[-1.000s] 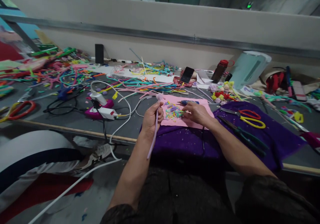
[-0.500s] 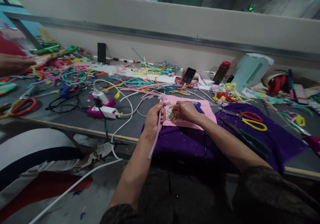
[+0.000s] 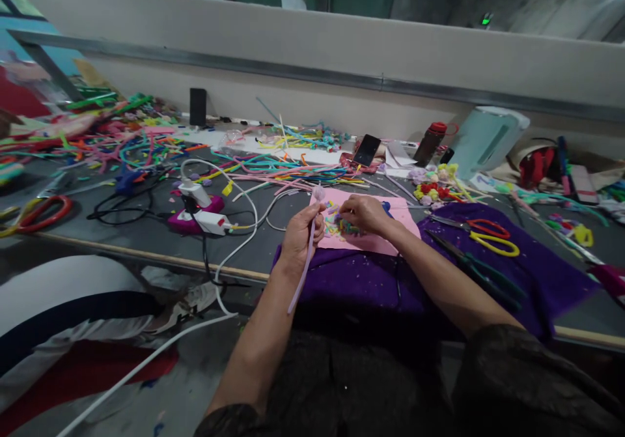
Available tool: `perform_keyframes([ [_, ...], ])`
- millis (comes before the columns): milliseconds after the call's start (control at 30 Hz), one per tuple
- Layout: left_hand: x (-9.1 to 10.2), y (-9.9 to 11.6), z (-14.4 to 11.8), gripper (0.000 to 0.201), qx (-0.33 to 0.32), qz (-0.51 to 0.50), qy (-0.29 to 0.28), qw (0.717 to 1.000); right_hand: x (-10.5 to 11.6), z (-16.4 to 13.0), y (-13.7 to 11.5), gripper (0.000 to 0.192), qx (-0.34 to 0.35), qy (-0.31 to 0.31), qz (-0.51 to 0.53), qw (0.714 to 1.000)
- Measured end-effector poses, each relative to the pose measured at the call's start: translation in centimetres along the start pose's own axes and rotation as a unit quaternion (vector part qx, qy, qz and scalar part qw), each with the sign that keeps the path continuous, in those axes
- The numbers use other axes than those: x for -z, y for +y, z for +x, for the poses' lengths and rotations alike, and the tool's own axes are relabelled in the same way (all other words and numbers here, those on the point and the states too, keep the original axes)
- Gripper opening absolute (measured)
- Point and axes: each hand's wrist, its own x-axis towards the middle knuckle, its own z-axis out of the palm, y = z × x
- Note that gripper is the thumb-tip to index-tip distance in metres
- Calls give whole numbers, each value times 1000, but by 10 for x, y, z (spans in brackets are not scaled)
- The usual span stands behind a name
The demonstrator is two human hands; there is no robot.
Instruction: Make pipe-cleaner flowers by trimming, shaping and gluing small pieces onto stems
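Note:
My left hand is closed around a lilac pipe cleaner. Its long tail hangs down along my wrist, and a fluffy lilac ball tops it above my fingers. To the right, my right hand is bent over a pile of short pastel pieces, fingertips drawn together among them. Whether a piece is between those fingertips is too small to see. The pile lies on a pink sheet. A blue object, mostly hidden, sits behind my right hand.
Scissors and dark-handled pliers rest on a purple cloth at right. At left stand a power strip and looping white cable. Pipe cleaners, a phone and a bottle lie behind.
My right hand has shifted slightly within the pile, showing more pastel pieces. My left hand keeps its grip on the pipe cleaner. Another person's hand at far left has mostly left view.

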Motion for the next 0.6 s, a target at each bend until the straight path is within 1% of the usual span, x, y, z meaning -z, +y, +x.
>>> perform_keyframes([
  [100, 1, -1, 1, 22, 1, 8, 1, 1000, -5, 6, -15, 24, -4, -26, -21, 999],
  [200, 2, -3, 1, 22, 4, 9, 1, 1000, -9, 10, -23, 25, -23, -42, -41, 998],
  [300, 2, -3, 1, 23, 5, 11, 0, 1000, -10, 10, -24, 27, -38, -46, -48, 997],
  [400, 2, -3, 0, 24, 12, 19, 2, 1000, -9, 8, -23, 27, -36, -50, -39, 997],
  [500, 2, -2, 0, 24, 15, 22, -3, 1000, -10, 7, -21, 21, -26, -52, -14, 998],
  [600, 1, -2, 0, 23, 17, 21, -12, 1000, -10, 7, -19, 18, -33, -33, 21, 999],
])
